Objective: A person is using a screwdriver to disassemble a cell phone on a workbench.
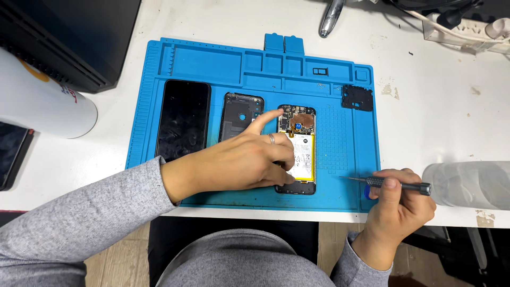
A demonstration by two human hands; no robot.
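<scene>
An opened phone (298, 139) with its yellow-white battery and circuit board exposed lies on a blue work mat (218, 64). My left hand (241, 159) rests over the phone's left side, index finger stretched to its top left corner, thumb and other fingers against its lower left edge. A ring sits on one finger. My right hand (396, 204) is at the mat's lower right corner, holding a small screwdriver (390, 183) with its tip pointing left, clear of the phone.
On the mat lie a black phone screen (183, 119), a dark back cover (239, 114) and a small black plate (357, 98). A white cylinder (37, 101) stands left, a translucent bottle (470, 183) right, a power strip (467, 29) at the back.
</scene>
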